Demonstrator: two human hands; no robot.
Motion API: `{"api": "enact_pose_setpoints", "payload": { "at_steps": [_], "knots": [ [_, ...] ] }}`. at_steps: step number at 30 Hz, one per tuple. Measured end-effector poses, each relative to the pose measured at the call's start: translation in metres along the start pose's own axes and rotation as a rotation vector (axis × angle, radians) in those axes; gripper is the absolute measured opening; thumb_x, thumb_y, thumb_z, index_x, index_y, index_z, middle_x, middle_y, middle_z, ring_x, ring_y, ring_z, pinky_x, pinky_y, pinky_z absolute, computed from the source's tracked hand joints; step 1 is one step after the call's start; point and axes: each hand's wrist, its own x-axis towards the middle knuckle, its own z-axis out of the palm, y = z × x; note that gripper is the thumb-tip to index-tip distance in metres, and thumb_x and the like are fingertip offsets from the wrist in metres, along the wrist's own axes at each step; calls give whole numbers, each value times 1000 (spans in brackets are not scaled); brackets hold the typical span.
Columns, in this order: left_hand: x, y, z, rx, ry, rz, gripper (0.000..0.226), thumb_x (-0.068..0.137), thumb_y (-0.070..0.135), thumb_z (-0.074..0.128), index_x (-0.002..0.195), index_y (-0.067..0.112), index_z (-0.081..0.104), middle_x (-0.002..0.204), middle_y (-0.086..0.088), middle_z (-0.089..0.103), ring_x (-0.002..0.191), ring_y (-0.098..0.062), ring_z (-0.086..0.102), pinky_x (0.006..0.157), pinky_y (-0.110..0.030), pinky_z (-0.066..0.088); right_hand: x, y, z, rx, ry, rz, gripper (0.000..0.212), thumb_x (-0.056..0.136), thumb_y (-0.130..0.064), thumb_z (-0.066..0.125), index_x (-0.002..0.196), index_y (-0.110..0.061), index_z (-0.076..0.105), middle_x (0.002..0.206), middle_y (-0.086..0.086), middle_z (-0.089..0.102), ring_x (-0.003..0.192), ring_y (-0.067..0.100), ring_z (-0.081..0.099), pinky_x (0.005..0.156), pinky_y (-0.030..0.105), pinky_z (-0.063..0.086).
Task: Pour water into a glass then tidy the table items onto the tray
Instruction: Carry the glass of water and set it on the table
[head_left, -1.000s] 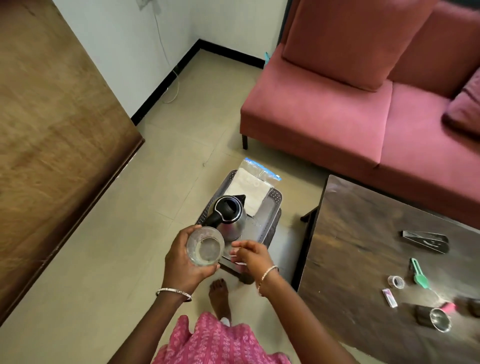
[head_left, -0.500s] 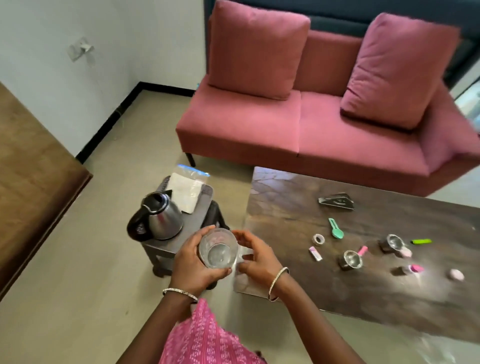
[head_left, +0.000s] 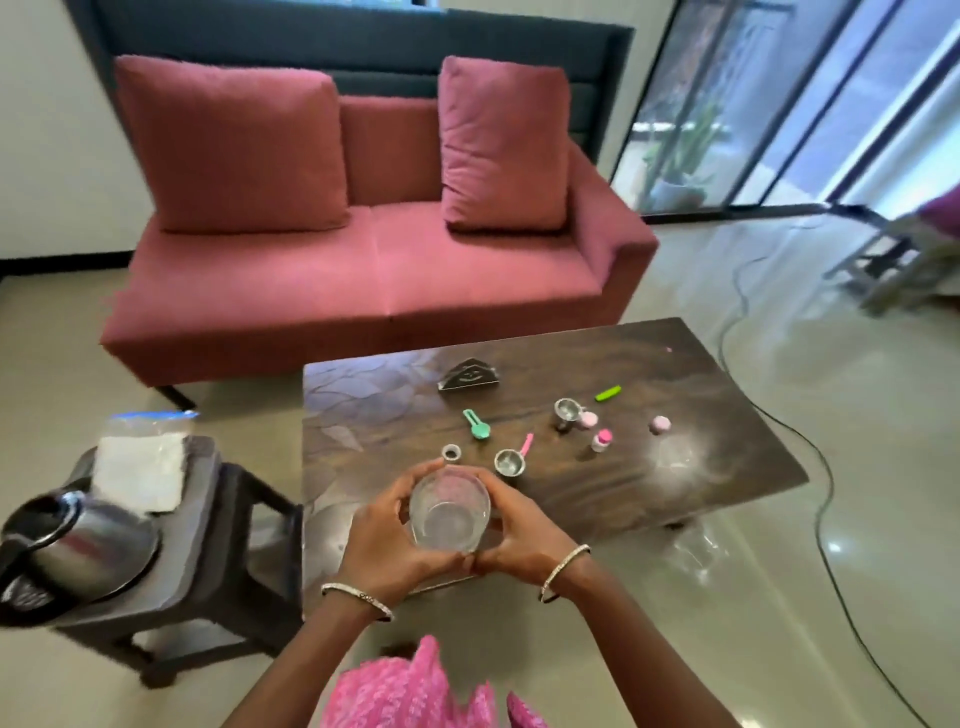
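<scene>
A clear glass (head_left: 449, 512) with a little water in it is cupped between my left hand (head_left: 384, 535) and my right hand (head_left: 519, 535), above the near edge of the dark wooden table (head_left: 649, 499). The steel kettle (head_left: 83, 540) stands on a grey tray (head_left: 200, 499) that lies on a low stool at the left. Small items are scattered on the table: a green spoon (head_left: 477, 426), a small ring (head_left: 451, 453), two tiny steel cups (head_left: 509, 462) (head_left: 566, 413), a pink-capped bottle (head_left: 601, 440) and a green stick (head_left: 608, 393).
A white napkin in a clear bag (head_left: 143, 467) lies on the tray behind the kettle. A dark napkin holder (head_left: 469, 375) stands at the table's far side. A red sofa (head_left: 363, 270) is beyond the table. A black cable (head_left: 826, 499) runs over the floor at the right.
My view has swung right from the stool to the table. The glass has moved with my hands over the table's near edge, and my right hand has closed on it beside the left.
</scene>
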Motion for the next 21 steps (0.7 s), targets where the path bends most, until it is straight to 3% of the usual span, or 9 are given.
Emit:
{"api": "enact_pose_setpoints", "payload": {
  "at_steps": [7,14,21],
  "knots": [
    [48,28,68,-47,-256,60,99,34,21,99,125,25,60,112,14,69,101,6,64,81,-6,48,-32,35,-65,1,233,28,94,58,-11,92,138,-31,48,134,-14,59,127,8,56,108,37,47],
    [120,40,131,-76,-400,75,101,34,25,99,126,28,58,112,12,70,104,-2,66,92,-27,54,-19,70,-133,7,349,69,94,57,-18,91,138,-33,47,132,-17,60,125,6,58,103,25,49],
    [212,53,184,-94,-469,61,99,40,22,97,129,31,55,117,13,68,108,-5,65,94,-30,53,30,96,-214,3,426,120,87,56,-23,93,133,-25,53,123,-14,66,116,5,63,97,25,52]
  ]
}}
